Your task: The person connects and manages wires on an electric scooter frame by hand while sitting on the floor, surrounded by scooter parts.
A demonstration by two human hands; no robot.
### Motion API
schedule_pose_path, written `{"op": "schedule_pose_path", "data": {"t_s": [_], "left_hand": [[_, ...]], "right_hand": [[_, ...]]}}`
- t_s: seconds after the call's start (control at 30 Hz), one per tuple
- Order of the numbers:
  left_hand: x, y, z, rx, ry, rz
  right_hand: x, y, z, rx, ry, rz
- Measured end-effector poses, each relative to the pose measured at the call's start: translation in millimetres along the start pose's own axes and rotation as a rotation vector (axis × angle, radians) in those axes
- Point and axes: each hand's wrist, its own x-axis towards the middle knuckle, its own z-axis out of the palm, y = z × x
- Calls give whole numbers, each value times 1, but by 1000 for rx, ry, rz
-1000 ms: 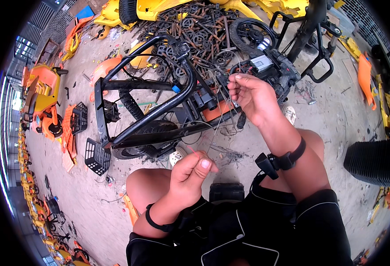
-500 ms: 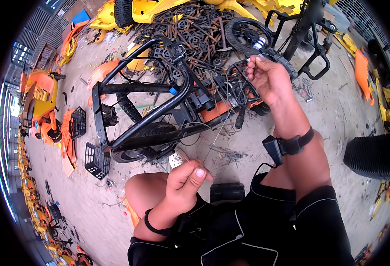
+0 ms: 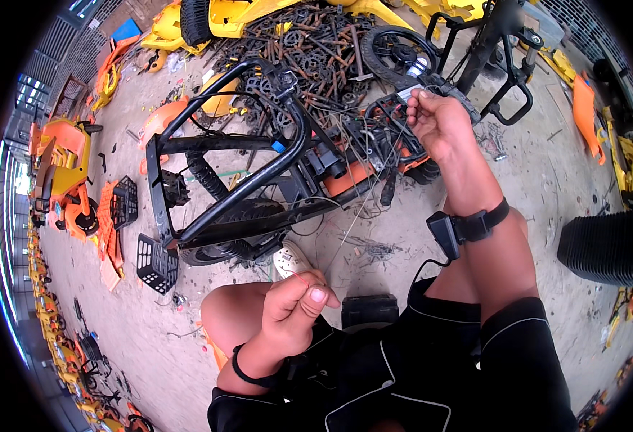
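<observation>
My left hand (image 3: 295,306) is closed low in front of my left knee, pinching a thin wire (image 3: 344,236) between thumb and forefinger. A short red strand shows at those fingers. The wire rises away from me over a stripped black vehicle frame (image 3: 298,147), toward my right hand (image 3: 442,122). My right hand is raised at the far right with its fingers curled, thumb and forefinger pinched on thin wire beside the frame's orange end. The exact grip there is small. Loose cables (image 3: 363,147) tangle across the frame, and a wheel (image 3: 241,212) lies under it.
A heap of rusty metal parts (image 3: 298,61) lies beyond the frame. A black tyre (image 3: 396,54) and a black rack (image 3: 511,93) stand far right. Black baskets (image 3: 156,263) lie at left; stacked black pieces (image 3: 608,248) stand at right. Wire scraps litter the floor.
Both hands stay pinched. My right hand has shifted slightly right, and my left hand slightly down and left. The frame has not visibly moved.
</observation>
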Motion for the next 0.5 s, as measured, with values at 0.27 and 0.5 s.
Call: {"op": "schedule_pose_path", "data": {"t_s": [0.27, 0.5], "left_hand": [[-5, 2, -2, -11, 14, 29], [-13, 7, -6, -40, 68, -3]], "right_hand": [[3, -7, -2, 48, 56, -10], [6, -11, -9, 70, 78, -25]]}}
